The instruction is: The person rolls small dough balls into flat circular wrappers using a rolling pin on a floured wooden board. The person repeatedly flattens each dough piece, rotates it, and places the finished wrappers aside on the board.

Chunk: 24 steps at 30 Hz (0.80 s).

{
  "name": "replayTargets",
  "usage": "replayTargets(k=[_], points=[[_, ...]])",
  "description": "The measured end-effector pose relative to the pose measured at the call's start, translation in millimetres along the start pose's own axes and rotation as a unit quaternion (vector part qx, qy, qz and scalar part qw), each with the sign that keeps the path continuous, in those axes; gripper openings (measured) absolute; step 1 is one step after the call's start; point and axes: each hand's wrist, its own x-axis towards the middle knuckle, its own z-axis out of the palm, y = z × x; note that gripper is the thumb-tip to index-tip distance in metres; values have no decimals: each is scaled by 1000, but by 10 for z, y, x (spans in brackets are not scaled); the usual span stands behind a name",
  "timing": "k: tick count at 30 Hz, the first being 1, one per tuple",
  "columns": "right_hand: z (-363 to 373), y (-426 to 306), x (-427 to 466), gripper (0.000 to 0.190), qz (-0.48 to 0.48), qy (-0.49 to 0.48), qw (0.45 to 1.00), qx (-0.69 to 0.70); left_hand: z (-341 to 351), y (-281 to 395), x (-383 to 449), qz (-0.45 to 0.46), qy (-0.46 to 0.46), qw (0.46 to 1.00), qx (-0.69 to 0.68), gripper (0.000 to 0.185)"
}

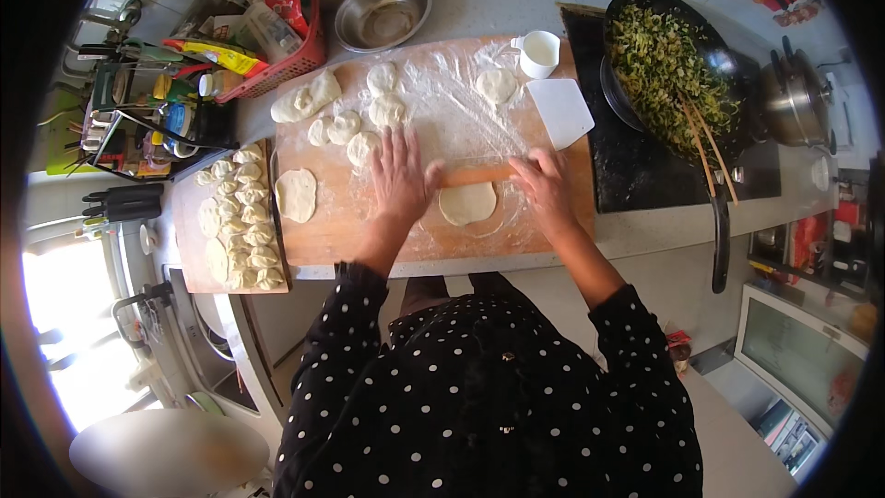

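Observation:
A wooden rolling pin (476,175) lies crosswise on a floured wooden board (332,221), at the far edge of a flat dough round (468,204). My right hand (546,183) has its fingers curled around the pin's right end. Over the left end lies my left hand (401,176), its fingers stretched forward; what its palm grips underneath is hidden. Just beyond those fingers sit dough pieces (364,149). Another rolled wrapper (296,195) rests to the left. Farther back are a dough log (306,98) and a dough lump (497,86).
Folded dumplings (249,214) fill a smaller board at left. A white scraper (561,113) and white cup (539,54) stand at the back right. Beyond is a wok (674,76) of chopped filling with chopsticks (702,142). A steel bowl (384,12) and red basket (280,76) line the back.

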Motion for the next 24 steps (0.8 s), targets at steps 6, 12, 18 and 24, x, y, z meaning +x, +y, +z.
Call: replayTargets(k=[6,12,18,24], points=[[-486,-300,-785,42,75,-73,994,-18,-134,140,-1056,98,-48,991,-78,83],[-204,-303,-336,38,41,-57,998,1,-81,66,-533,23,-10,998,-66,83],[-334,-411,-721,38,76,-75,994,14,-147,47,-925,66,-35,994,-76,84],[-332,-455,-633,43,70,-74,995,14,-195,90,-914,46,-43,996,-62,81]])
